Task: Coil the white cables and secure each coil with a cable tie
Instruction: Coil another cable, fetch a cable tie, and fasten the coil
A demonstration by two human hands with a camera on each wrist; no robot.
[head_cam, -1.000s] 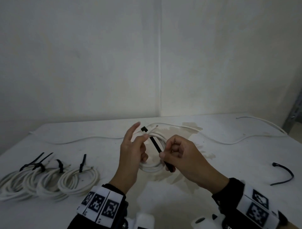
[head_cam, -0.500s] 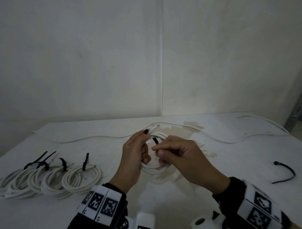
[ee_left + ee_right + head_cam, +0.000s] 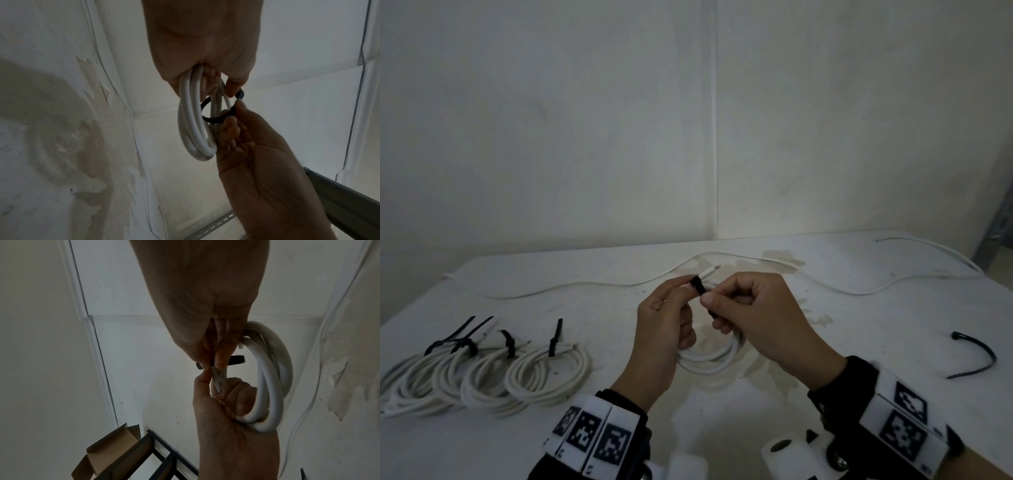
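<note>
The white cable coil [image 3: 710, 358] hung above the table [image 3: 859, 342], a black cable tie [image 3: 211, 119] looped round its strands. The left hand [image 3: 661, 329] gripped the coil and pinched the tie's head; the right hand [image 3: 763, 318] pinched its tail. Four tied coils [image 3: 482, 373] lay left.

The right hand [image 3: 205, 318] pinches the black cable tie [image 3: 236, 360] at its fingertips. The left hand [image 3: 232, 415] curls round the white cable coil [image 3: 273, 386]. A cardboard box [image 3: 111, 449] sits lower left.
</note>
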